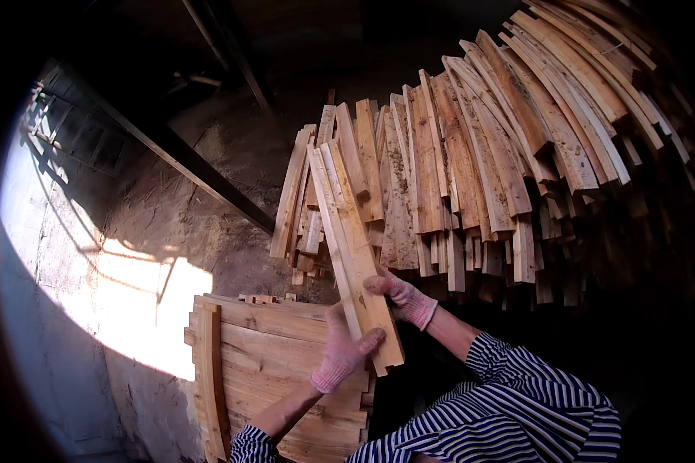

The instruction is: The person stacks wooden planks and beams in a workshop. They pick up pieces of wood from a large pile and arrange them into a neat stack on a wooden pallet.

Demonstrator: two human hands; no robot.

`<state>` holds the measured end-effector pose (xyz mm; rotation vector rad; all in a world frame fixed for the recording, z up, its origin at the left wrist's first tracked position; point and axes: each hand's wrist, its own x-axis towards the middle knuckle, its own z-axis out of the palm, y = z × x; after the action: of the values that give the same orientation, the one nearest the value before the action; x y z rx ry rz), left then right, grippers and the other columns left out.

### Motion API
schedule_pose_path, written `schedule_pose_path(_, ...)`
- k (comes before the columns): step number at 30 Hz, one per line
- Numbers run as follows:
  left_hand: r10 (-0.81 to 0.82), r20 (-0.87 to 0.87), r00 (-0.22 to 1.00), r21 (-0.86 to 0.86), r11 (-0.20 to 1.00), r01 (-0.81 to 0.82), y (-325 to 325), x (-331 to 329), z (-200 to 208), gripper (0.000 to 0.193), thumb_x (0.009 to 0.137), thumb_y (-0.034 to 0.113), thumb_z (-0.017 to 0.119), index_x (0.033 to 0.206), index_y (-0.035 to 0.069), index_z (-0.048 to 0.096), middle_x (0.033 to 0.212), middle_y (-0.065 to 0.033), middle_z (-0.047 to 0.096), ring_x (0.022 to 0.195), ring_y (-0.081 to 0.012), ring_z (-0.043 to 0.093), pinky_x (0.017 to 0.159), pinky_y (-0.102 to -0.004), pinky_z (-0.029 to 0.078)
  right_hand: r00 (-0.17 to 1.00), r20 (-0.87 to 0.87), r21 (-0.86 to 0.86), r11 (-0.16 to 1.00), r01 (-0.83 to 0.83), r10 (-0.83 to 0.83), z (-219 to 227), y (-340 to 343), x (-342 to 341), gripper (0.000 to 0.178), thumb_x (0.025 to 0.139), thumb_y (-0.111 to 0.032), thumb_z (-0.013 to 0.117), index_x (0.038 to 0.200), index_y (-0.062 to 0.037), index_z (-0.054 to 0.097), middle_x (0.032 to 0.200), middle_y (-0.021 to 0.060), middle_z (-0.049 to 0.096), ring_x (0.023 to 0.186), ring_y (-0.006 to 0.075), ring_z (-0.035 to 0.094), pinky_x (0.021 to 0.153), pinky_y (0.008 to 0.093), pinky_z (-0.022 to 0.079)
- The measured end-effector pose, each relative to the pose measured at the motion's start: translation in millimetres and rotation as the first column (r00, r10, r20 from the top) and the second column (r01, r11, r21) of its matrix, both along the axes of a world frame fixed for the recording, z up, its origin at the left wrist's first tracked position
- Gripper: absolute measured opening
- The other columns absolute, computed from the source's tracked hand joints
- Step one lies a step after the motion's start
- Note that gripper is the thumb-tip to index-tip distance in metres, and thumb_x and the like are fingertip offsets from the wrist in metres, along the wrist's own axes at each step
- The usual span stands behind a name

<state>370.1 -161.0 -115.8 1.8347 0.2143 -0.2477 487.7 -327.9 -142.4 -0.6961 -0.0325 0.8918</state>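
Observation:
Both my hands wear pinkish work gloves and grip a pair of long wooden boards laid side by side, slanting up and away from me. My left hand is closed round the near end, its thumb on the top face. Higher up, on the right edge, my right hand clasps the boards with its thumb over the top. Most of the fingers are hidden beneath the wood. The far end of the boards reaches over the left part of a big stack of planks.
At lower left lies a flat stack of boards, with one board set across its left side. A dark beam runs diagonally over the dirt floor. Bright sunlight falls on the floor at left.

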Motion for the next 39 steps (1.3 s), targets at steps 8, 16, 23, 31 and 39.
schedule_pose_path(8, 0.436, 0.019, 0.900, -0.744, 0.607, -0.279, 124.9, -44.5, 93.9, 0.044, 0.097, 0.029, 0.065, 0.130, 0.002, 0.053, 0.112, -0.0096, 0.066, 0.105, -0.0224, 0.066, 0.096, -0.0388, 0.054, 0.850, 0.501, -0.103, 0.986, -0.130, 0.164, 112.7, 79.8, -135.6, 0.105, 0.077, -0.020, 0.087, 0.160, -0.0051, 0.023, 0.148, 0.0093, 0.047, 0.133, 0.0199, 0.046, 0.113, 0.0351, 0.038)
schedule_pose_path(16, 0.611, 0.492, 0.621, -0.398, 0.792, -0.463, 162.5, -252.3, 177.2, 0.054, 0.084, 0.005, 0.076, 0.133, 0.006, 0.053, 0.107, -0.0057, 0.069, 0.099, -0.0174, 0.067, 0.090, -0.0329, 0.056, 0.764, 0.604, 0.097, 0.931, -0.352, 0.225, 159.3, 179.6, -242.3, 0.087, 0.073, -0.011, 0.089, 0.145, -0.0006, 0.042, 0.133, 0.0128, 0.058, 0.118, 0.0214, 0.058, 0.104, 0.0364, 0.050)
schedule_pose_path(23, 0.412, 0.541, 0.733, 0.113, 0.828, -0.549, 180.8, -351.5, 134.4, 0.032, 0.094, 0.013, 0.066, 0.124, 0.002, 0.064, 0.118, -0.0084, 0.069, 0.105, -0.0198, 0.068, 0.090, -0.0331, 0.057, 0.500, 0.674, -0.368, 0.834, -0.411, 0.544, 130.4, 219.8, -305.6, 0.096, 0.067, -0.018, 0.092, 0.147, -0.0034, 0.040, 0.135, 0.0091, 0.056, 0.122, 0.0202, 0.055, 0.102, 0.0350, 0.048)
schedule_pose_path(31, 0.831, 0.366, 0.418, -0.700, 0.542, -0.466, 159.0, -426.8, 177.4, 0.045, 0.090, 0.012, 0.075, 0.131, 0.003, 0.058, 0.115, -0.0113, 0.070, 0.100, -0.0189, 0.070, 0.089, -0.0318, 0.060, 0.307, 0.686, -0.548, 0.746, -0.378, 0.659, 207.1, 221.1, -327.1, 0.084, 0.074, -0.010, 0.086, 0.145, -0.0057, 0.042, 0.125, 0.0124, 0.062, 0.116, 0.0216, 0.060, 0.098, 0.0365, 0.053)
schedule_pose_path(39, 0.830, 0.052, 0.555, 0.667, 0.385, -0.638, 128.0, -632.4, 188.9, 0.091, 0.067, 0.039, 0.093, 0.137, 0.003, 0.047, 0.117, -0.0190, 0.067, 0.107, -0.0280, 0.068, 0.095, -0.0405, 0.057, -0.280, 0.569, -0.814, 0.579, -0.057, 0.773, 167.0, 181.6, -246.5, 0.086, 0.063, -0.012, 0.088, 0.141, -0.0100, 0.052, 0.123, 0.0084, 0.058, 0.114, 0.0227, 0.059, 0.101, 0.0327, 0.048)
